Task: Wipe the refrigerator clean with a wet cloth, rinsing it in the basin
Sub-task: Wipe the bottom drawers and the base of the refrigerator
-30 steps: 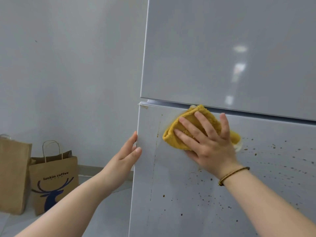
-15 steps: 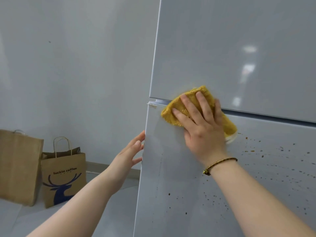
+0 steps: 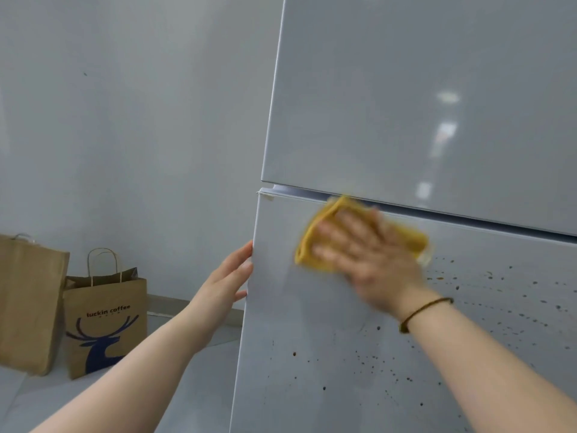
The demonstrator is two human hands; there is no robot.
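Note:
A white two-door refrigerator (image 3: 406, 104) fills the right of the view. Its lower door (image 3: 296, 354) carries brown splatter spots (image 3: 499, 295) to the right and below. My right hand (image 3: 368, 257), blurred by motion, presses a folded yellow cloth (image 3: 315, 232) flat against the top of the lower door, just under the gap between the doors. My left hand (image 3: 224, 282) rests on the left edge of the lower door, fingers wrapped around it. No basin is in view.
Two brown paper bags stand on the floor at the left: a plain one (image 3: 28, 304) and one with a blue deer print (image 3: 106, 323). A grey wall (image 3: 140, 120) runs behind them, with a skirting board at its foot.
My right hand has slid the cloth down from the door gap onto the lower door, moving fast. The streaks near the door's left edge are gone. My left hand stays on the edge.

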